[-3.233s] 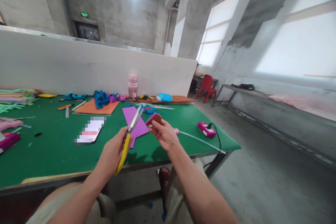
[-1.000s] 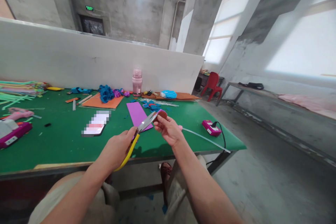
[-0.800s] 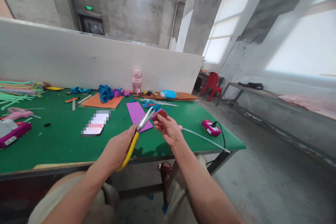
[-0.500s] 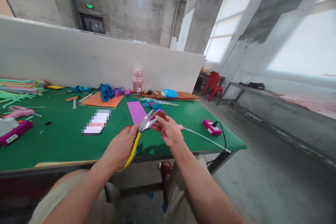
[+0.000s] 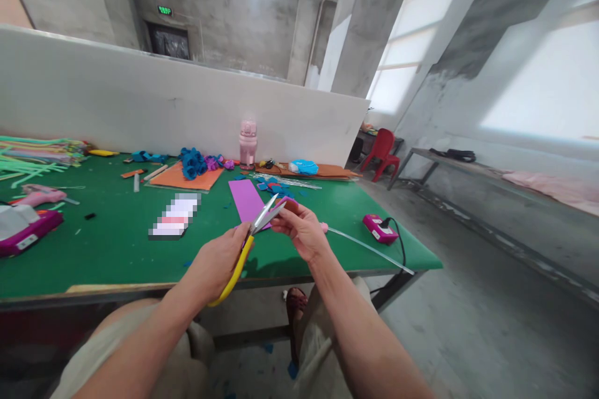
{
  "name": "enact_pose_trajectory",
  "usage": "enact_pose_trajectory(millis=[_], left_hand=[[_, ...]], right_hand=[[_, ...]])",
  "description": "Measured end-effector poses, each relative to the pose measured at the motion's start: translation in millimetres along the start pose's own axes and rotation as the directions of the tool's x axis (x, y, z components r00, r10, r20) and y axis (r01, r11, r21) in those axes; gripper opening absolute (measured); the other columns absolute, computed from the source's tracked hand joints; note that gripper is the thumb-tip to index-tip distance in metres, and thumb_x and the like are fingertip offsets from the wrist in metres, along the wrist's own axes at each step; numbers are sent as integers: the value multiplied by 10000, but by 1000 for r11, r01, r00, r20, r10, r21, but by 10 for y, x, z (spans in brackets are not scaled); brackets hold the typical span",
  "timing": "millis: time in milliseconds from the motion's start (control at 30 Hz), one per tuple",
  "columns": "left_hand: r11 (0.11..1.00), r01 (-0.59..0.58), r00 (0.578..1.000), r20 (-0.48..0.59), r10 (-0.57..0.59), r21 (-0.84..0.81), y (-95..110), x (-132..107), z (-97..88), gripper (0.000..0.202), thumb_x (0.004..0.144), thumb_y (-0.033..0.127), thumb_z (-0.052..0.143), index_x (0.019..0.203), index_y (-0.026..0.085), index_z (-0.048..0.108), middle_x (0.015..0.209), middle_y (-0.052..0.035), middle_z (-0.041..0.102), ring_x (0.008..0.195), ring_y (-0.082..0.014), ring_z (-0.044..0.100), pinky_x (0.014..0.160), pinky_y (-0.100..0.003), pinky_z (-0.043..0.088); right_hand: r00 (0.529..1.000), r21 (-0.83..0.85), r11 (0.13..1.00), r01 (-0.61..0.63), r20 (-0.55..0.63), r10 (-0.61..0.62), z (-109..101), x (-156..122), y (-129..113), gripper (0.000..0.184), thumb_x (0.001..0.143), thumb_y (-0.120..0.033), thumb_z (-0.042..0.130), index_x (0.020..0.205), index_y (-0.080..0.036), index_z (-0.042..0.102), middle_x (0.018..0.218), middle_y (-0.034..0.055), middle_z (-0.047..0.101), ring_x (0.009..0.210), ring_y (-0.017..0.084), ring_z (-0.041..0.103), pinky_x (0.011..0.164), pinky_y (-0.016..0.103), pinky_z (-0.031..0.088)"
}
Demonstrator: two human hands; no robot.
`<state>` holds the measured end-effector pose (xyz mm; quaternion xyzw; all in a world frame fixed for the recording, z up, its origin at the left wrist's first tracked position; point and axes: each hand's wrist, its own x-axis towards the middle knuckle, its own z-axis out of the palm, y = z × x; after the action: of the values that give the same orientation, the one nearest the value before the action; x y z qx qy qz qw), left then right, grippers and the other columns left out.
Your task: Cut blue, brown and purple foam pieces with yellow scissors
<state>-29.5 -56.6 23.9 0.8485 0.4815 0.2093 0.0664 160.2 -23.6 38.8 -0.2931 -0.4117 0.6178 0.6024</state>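
Above the near edge of a green table (image 5: 126, 259), in the head view, both hands are working close together. The left hand (image 5: 219, 263) is gripping a pair of yellow-handled scissors (image 5: 238, 269), its fingers wrapped around the handles, and the blades are standing parted, pointing up and toward the other hand. The right hand (image 5: 303, 232) is pinching a small purple-and-brown piece (image 5: 291, 204) between thumb and fingers, holding it up off the tabletop. One blade tip is overlapping that piece in the view; whether the metal is touching it, I cannot tell.

Just beyond the blades, a purple sheet (image 5: 244, 196) is lying flat, with blue scraps (image 5: 276, 187) scattering near its far end. A clear stick (image 5: 369, 250) is stretching from a pink end beside the right wrist toward the table's edge, passing near a magenta power block (image 5: 380, 229). Farther left, a phone (image 5: 176, 215) is resting with its screen pixelated. Behind it, blue curled pieces (image 5: 191, 165) are sitting on an orange sheet (image 5: 187, 178), and a pink bottle (image 5: 248, 146) is standing upright by the white partition (image 5: 163, 93).
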Motion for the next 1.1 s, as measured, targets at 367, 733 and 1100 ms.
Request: enact_pose_trajectory(millis=[367, 733, 1100], left_hand=[[998, 30, 998, 59, -34, 59, 43, -8, -56, 370, 895, 204, 325, 1264, 203, 360, 1045, -112, 630, 803, -216, 658, 656, -289, 471], [992, 57, 988, 139, -73, 116, 162, 1, -190, 212, 894, 186, 324, 1084, 186, 418, 996, -104, 648, 750, -216, 663, 573, -263, 419], [999, 33, 994, 102, -31, -21, 105, -15, -125, 198, 916, 259, 319, 1085, 212, 413, 725, -22, 632, 610, -202, 643, 508, -234, 340]], right_hand=[[999, 25, 1000, -13, 46, 12, -18, 18, 46, 295, 595, -282, 799, 840, -168, 682, 643, 6, 719, 538, 128, 678, 525, 187, 554], [999, 12, 1000, -4, 38, 4, -54, 35, 36, 296, 599, -297, 795, 837, -166, 678, 644, 13, 719, 534, 132, 676, 530, 198, 554], [1000, 37, 999, -22, 10, 22, -39, 30, -4, 301, 573, -272, 805, 823, -164, 677, 648, 5, 719, 524, 124, 671, 515, 192, 545]])
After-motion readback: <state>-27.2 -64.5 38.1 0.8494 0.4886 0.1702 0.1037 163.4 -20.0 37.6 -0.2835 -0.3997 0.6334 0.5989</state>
